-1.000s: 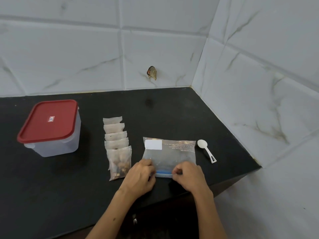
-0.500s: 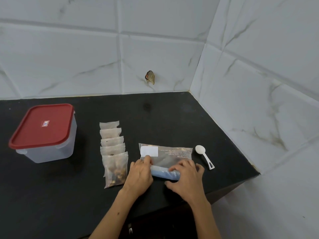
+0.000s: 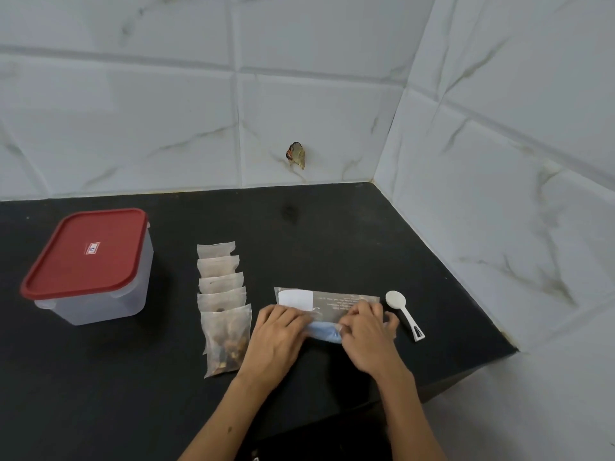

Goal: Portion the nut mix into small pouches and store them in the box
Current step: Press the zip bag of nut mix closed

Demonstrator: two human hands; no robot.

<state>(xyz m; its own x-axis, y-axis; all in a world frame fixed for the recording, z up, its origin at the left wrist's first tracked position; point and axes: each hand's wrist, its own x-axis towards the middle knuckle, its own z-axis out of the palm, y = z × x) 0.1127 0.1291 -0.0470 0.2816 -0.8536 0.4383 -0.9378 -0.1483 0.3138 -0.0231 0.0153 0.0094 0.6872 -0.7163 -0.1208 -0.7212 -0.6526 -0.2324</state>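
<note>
Nut-mix bag (image 3: pixel 327 302), white blank label, print unreadable, near counter (image 3: pixel 332 234) edge, rolled end gripped by left hand (image 3: pixel 278 341) and right hand (image 3: pixel 366 337); pouches (image 3: pixel 223 301) at 9 o'clock, red-lidded box (image 3: pixel 88 264) beyond, white spoon (image 3: pixel 404 312) at 3 o'clock.

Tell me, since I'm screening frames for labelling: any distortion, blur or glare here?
Head view: wide-angle bending curves the tile joints and the counter edge; the hands and the nut mix bag look slightly soft; light is even and diffuse, without harsh glare.
</note>
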